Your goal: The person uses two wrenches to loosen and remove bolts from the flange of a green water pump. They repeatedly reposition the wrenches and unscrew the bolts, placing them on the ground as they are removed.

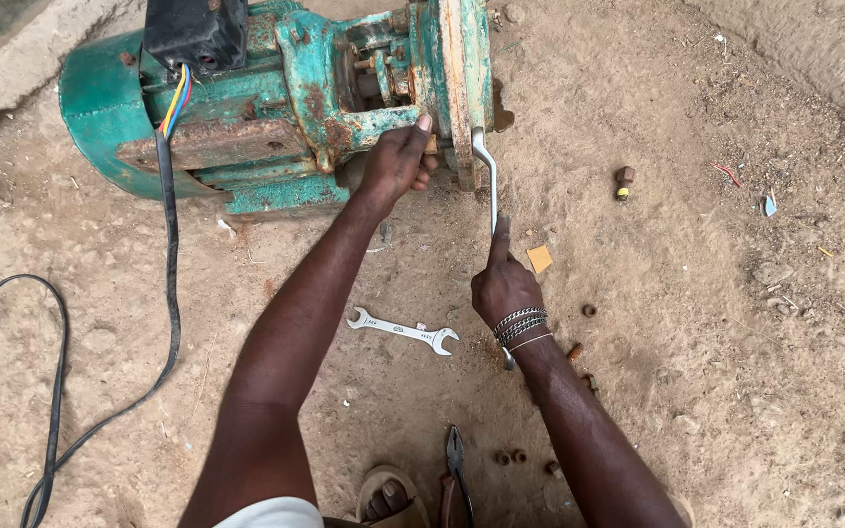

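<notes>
My left hand (395, 161) gripped the green pump (276, 98) by its flange, near the ground's top edge. Right hand (504, 284) was closed round a bent wrench (488, 176), tip at the flange. Spare spanner (403, 330) lay btwn my arms.

packages: none visible
labels: none visible on the machine or tools
signs: none
screens: none
closest thing: small flat orange-yellow square scrap (539, 258) on the sandy ground; unclear whether it is a label or tag
</notes>
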